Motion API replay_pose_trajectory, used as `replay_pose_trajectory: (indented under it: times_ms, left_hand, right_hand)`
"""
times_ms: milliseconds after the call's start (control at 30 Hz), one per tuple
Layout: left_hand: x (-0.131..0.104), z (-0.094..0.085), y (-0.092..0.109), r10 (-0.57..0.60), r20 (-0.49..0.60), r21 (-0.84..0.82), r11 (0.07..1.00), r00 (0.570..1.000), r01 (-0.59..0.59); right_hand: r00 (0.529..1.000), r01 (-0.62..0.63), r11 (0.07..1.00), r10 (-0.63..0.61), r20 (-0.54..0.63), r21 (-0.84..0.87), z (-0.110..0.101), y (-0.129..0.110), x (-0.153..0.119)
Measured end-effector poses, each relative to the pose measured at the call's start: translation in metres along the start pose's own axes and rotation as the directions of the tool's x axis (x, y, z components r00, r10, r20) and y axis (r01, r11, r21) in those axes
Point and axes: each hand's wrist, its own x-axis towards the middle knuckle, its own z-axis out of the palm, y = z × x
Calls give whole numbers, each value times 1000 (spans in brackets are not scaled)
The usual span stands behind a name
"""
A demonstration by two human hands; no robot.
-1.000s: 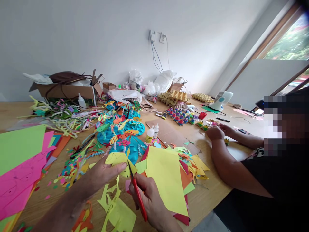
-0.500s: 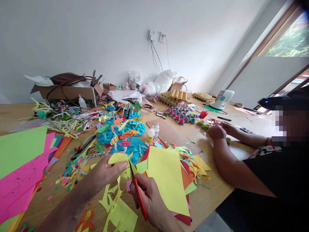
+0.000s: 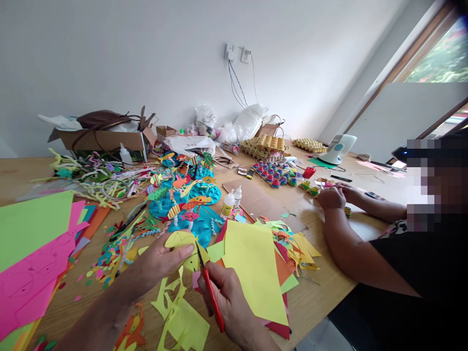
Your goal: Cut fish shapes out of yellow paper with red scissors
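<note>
Left of the rectangular yellow paper sheet (image 3: 252,273), the left grip (image 3: 161,261) pinches a curved yellow paper piece (image 3: 181,238), apparently part-cut with drawn lines uncut, and the right grip (image 3: 228,291) holds red-handled metal scissors (image 3: 213,299).

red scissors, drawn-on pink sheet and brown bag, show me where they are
Red scissors (image 3: 212,292), head view: handle
Drawn-on pink sheet (image 3: 36,274), head view: middle
Brown bag (image 3: 100,119), head view: body
</note>
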Motion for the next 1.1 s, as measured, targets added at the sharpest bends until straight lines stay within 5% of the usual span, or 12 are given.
replay_pose_trajectory:
  times_ms: [467,1100]
  left_hand:
    - [0,6,-7,-32,21,-150,988,999,35]
    - [1,4,-1,-2,38,-83,997,999,5]
  right_hand:
    - [1000,-9,1000,9,-14,-1,-1,-1,1]
    - [999,-31,999,32,17,-14,-2,0,-4]
